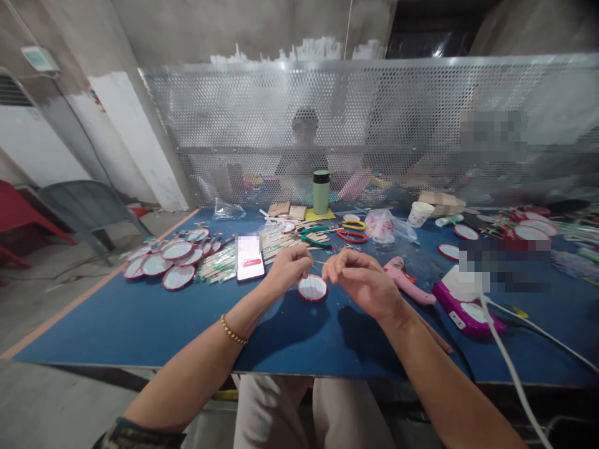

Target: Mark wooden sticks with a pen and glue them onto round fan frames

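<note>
Between my two hands runs a thin yellowish strand, its material too fine to make out. My left hand [292,268] pinches one end with its fingers closed. At the other end, the fingertips of my right hand [358,274] are pressed together on the strand. Just below the hands, a round white disc with a red rim [312,288] lies flat on the blue table [290,343]. Right of my right hand lies a pink glue gun [407,282].
Stacked red-rimmed discs [178,251], a bundle of sticks [218,265] and a lit phone [249,259] lie left. Farther back are pliers [350,236], a green bottle [321,193] and a paper cup [420,214]. A purple power strip [461,312] with cables sits right. A perforated panel [262,125] bounds the back.
</note>
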A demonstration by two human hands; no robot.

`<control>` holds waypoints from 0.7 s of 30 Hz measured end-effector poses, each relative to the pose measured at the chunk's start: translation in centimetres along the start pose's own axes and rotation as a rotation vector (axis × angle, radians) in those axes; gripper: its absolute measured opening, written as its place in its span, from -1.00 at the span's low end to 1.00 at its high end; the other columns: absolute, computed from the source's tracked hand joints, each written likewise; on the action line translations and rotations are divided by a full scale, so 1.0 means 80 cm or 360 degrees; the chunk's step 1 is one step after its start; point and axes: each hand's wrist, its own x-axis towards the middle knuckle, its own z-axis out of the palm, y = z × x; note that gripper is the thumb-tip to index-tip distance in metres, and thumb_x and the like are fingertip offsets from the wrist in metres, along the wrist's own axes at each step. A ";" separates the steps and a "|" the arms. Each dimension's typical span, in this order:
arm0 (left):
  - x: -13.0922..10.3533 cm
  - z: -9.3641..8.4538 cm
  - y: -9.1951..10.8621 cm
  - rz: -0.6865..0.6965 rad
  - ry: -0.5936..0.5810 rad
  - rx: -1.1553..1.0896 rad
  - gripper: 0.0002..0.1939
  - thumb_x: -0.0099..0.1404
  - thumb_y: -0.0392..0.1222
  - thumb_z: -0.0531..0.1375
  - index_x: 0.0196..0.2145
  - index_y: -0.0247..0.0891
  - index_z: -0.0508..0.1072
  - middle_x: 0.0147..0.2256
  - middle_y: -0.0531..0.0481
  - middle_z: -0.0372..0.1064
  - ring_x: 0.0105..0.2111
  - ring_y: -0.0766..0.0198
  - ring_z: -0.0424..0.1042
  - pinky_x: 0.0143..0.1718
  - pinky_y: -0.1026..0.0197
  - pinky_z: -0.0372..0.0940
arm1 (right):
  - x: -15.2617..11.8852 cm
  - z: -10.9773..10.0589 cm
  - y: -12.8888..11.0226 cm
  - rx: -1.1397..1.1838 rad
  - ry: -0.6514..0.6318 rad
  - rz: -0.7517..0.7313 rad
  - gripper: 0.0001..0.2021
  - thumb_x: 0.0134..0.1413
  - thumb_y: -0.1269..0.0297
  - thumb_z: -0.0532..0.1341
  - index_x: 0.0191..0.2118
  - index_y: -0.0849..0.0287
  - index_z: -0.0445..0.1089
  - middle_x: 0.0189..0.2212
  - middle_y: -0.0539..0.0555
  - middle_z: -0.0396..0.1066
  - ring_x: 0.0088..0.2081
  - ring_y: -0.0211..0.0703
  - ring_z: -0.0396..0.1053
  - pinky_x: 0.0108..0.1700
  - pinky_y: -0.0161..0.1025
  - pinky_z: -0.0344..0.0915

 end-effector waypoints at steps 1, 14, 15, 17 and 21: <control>-0.002 -0.002 0.003 -0.0006 -0.0126 -0.0062 -0.90 0.06 -0.26 0.10 -0.57 -0.25 0.32 -0.68 0.14 0.19 -0.66 0.40 0.10 -0.59 0.34 0.02 | -0.002 -0.001 0.001 -0.0011 -0.0062 0.0055 -0.82 -0.04 0.14 0.33 -0.46 0.13 0.45 -0.51 0.02 0.43 -0.36 -0.15 0.39 -0.17 -0.14 0.34; -0.003 -0.014 -0.028 0.0345 -0.0478 0.1467 -0.24 -0.16 0.22 0.45 -0.11 -0.35 0.47 -0.11 -0.26 0.33 -0.13 -0.09 0.38 -0.13 0.03 0.31 | -0.010 -0.023 -0.005 -0.0458 0.0288 0.0326 -0.46 -0.15 0.13 0.45 0.04 0.06 0.52 -0.36 -0.04 0.41 -0.59 -0.37 0.37 -0.67 -0.43 0.24; -0.004 -0.011 -0.029 0.0326 -0.0491 0.1501 -0.26 -0.13 0.21 0.44 -0.12 -0.36 0.48 -0.12 -0.26 0.33 -0.13 -0.09 0.38 -0.13 0.03 0.31 | -0.011 -0.024 -0.003 -0.0484 0.0308 0.0327 -0.47 -0.15 0.12 0.45 0.03 0.06 0.52 -0.37 -0.04 0.40 -0.58 -0.37 0.37 -0.66 -0.43 0.24; -0.006 -0.007 -0.027 0.0294 -0.0551 0.1507 -0.34 -0.05 0.17 0.42 -0.12 -0.37 0.48 -0.14 -0.25 0.33 -0.14 -0.07 0.38 -0.14 0.04 0.31 | -0.014 -0.027 0.002 -0.0523 0.0349 0.0322 -0.48 -0.15 0.10 0.44 0.01 0.08 0.53 -0.37 -0.02 0.40 -0.57 -0.36 0.37 -0.66 -0.43 0.23; -0.008 -0.006 -0.012 0.0280 -0.0511 0.1386 -0.40 0.02 0.03 0.40 -0.06 -0.39 0.44 -0.12 -0.25 0.32 -0.12 -0.04 0.37 -0.11 0.04 0.32 | -0.018 -0.032 0.012 -0.0593 0.0387 0.0337 -0.46 -0.17 0.06 0.44 0.00 0.12 0.54 -0.35 0.00 0.42 -0.50 -0.30 0.39 -0.61 -0.40 0.27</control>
